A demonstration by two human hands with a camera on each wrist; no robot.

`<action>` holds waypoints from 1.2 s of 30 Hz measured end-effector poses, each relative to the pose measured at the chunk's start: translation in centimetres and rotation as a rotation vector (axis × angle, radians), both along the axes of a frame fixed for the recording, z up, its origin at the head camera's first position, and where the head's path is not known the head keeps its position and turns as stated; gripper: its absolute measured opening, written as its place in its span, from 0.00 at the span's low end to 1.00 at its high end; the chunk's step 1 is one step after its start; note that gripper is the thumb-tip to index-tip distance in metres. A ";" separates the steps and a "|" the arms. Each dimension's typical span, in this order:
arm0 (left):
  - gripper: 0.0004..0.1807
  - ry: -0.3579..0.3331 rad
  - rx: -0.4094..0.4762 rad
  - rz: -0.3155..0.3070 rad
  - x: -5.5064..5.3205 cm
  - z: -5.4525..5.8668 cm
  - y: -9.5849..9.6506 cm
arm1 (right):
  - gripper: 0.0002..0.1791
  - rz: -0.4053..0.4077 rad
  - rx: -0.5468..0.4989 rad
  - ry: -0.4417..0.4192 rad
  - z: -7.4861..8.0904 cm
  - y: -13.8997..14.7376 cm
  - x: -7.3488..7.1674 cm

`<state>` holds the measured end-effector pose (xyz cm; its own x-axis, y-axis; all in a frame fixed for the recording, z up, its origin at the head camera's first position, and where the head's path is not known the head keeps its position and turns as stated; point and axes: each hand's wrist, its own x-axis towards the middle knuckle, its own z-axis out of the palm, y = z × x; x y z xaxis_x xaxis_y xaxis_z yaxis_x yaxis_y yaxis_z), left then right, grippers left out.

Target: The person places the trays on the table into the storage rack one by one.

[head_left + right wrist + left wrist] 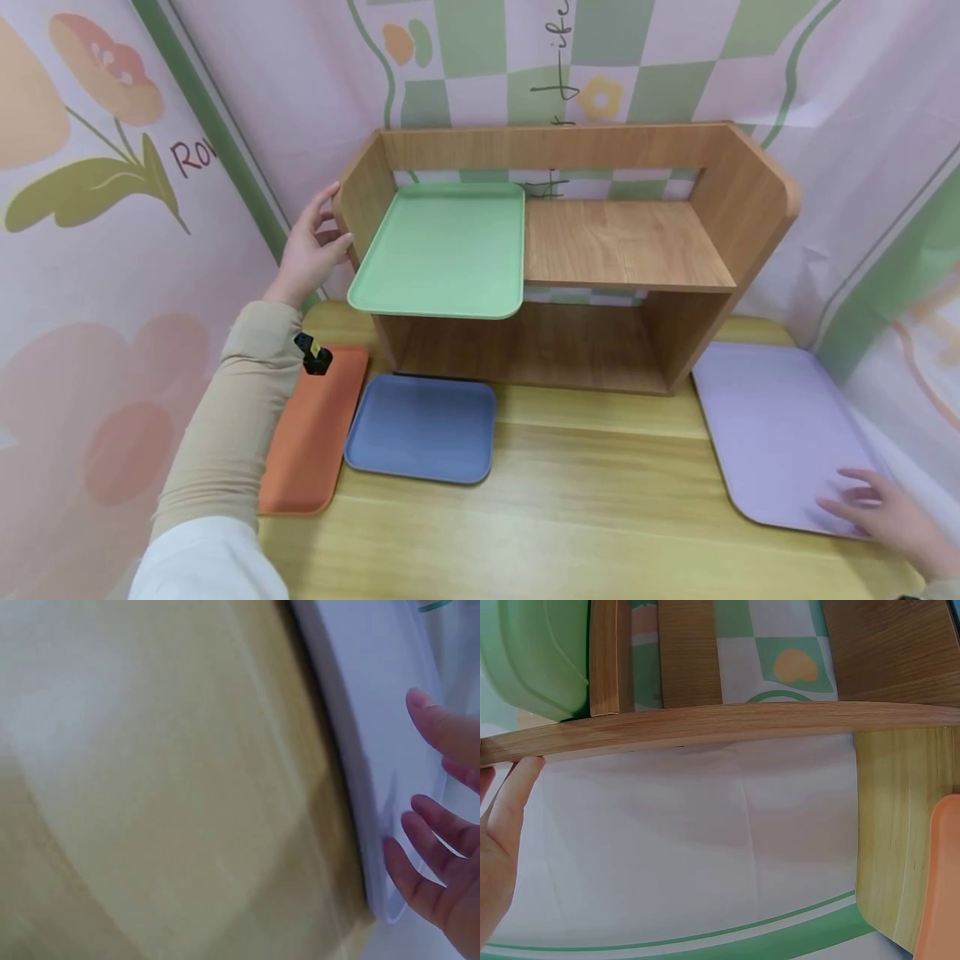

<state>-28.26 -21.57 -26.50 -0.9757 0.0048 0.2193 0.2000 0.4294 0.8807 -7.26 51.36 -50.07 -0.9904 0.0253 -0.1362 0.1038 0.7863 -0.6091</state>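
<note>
- Table (570, 492): light wood grain, filling the bottom centre of the frame.
- Right hand (881, 512): lower right; fingers lightly bent and parted, thumb well apart from them, nothing gripped. It is over the near corner of the purple tray; cannot tell whether it touches.
- Purple tray (780, 425): flat on the table, right side of the frame, its far left corner just beside the foot of the shelf.
- Sleeve (225, 433): beige with white, lower left; black device (312, 354) at the wrist.
- Orange tray (315, 433): left of centre, on the table, partly hidden by the sleeve.
- Blue tray (422, 429): lower centre-left, on the table, between the orange tray and the middle of the frame, just in front of the shelf.
- Left hand (306, 254): left of centre; thumb and fingers spread, touching the shelf's left side panel.
- Shelf (630, 242): brown wood, two tiers, upright on the table, centre of the frame.
- Green tray (450, 250): left part of the upper tier, near edge jutting past the front.
- Backdrop (540, 92): pale cloth, green checks, flowers and lettering, across the top.
</note>
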 end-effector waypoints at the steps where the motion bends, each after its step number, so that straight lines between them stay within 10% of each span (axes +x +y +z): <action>1: 0.40 -0.002 -0.001 0.000 0.0 0.0 0.0 | 0.23 0.002 0.062 0.033 -0.1 0.0 0.1; 9: 0.40 -0.005 -0.003 0.003 0.2 0.0 0.2 | 0.40 0.010 0.326 0.220 -2.0 0.6 0.7; 36: 0.40 0.005 -0.006 0.003 0.3 0.1 0.2 | 0.44 0.079 0.459 0.005 -1.6 -0.4 0.0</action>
<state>-27.98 -21.35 -26.45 -0.9746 0.0031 0.2238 0.2028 0.4353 0.8772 -7.21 50.97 -51.71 -0.9923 0.0068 -0.1240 0.0313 0.9800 -0.1966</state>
